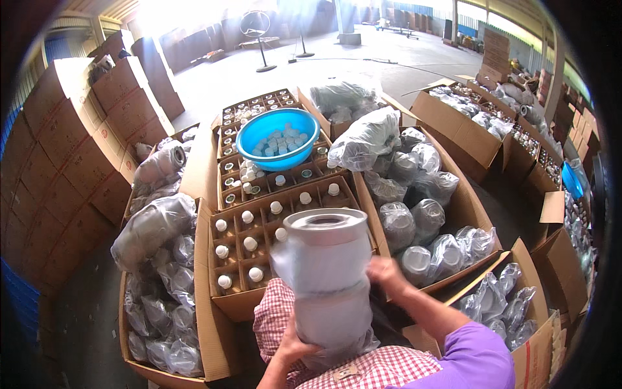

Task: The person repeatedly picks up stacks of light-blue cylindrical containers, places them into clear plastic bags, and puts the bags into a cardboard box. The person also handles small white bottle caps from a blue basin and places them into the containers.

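A pale grey cylinder [334, 279] with a broad flat rim and a dark round hole on top stands between my knees, nearly upright. Loose clear plastic shows about its base. My left hand [297, 343] grips its lower left side, fingers wrapped around it. Curled in and slightly blurred, my right hand [387, 275] is by its upper right side; whether it pinches the wrapping is hidden. Just beyond stands a divided carton [259, 301] of white-capped bottles [250, 244].
A blue basin [278, 162] of small white caps rests on another divided carton. Cartons of plastic-wrapped grey pieces flank me, left [202, 324] and right [466, 194]. One wrapped cylinder [155, 230] lies atop the left carton. Stacked brown boxes [65, 162] form a wall farther left.
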